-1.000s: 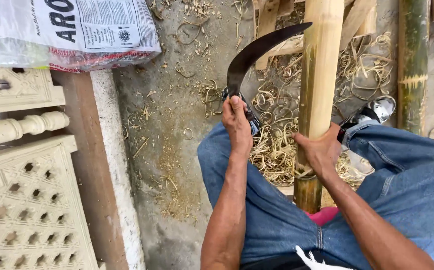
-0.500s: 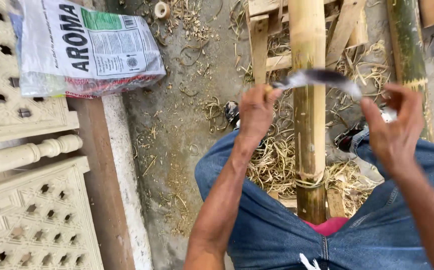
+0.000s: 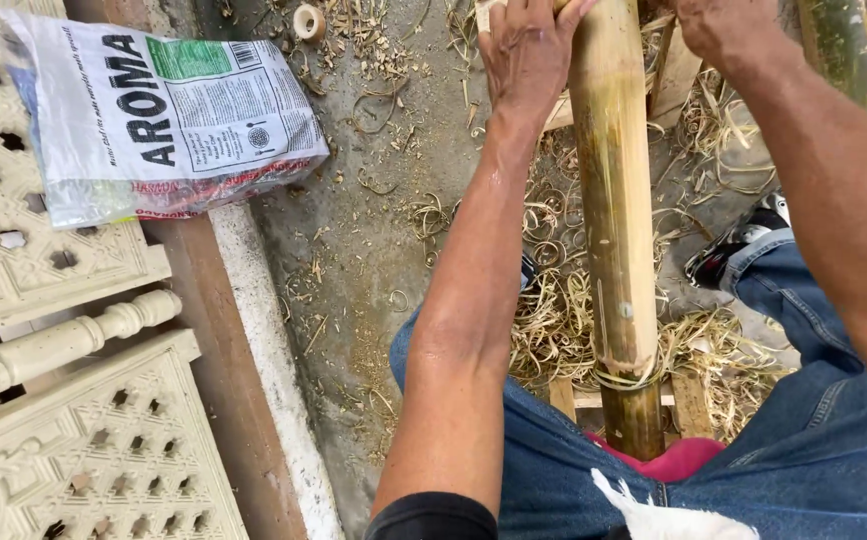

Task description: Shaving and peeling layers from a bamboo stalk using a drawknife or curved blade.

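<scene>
A thick yellow-green bamboo pole (image 3: 615, 250) runs away from me between my knees, resting on a small wooden frame (image 3: 688, 400). My left hand (image 3: 528, 55) is stretched far forward against the left side of the pole near the top edge, with its fingers curled. The curved knife it held in the earlier frames is hidden beyond the frame edge. My right hand (image 3: 723, 30) reaches forward on the pole's right side and is cut off by the top edge, so its fingers do not show.
Curled bamboo shavings (image 3: 553, 300) litter the concrete floor around the pole. A printed plastic sack (image 3: 163, 120) lies at the left on pale carved panels (image 3: 43, 260). A second green pole (image 3: 838, 50) stands at the right, a shoe (image 3: 738, 250) beside it.
Both hands have pushed forward along the pole, away from me. The curved knife, seen across the pole half a second ago, has gone out of view at the top.
</scene>
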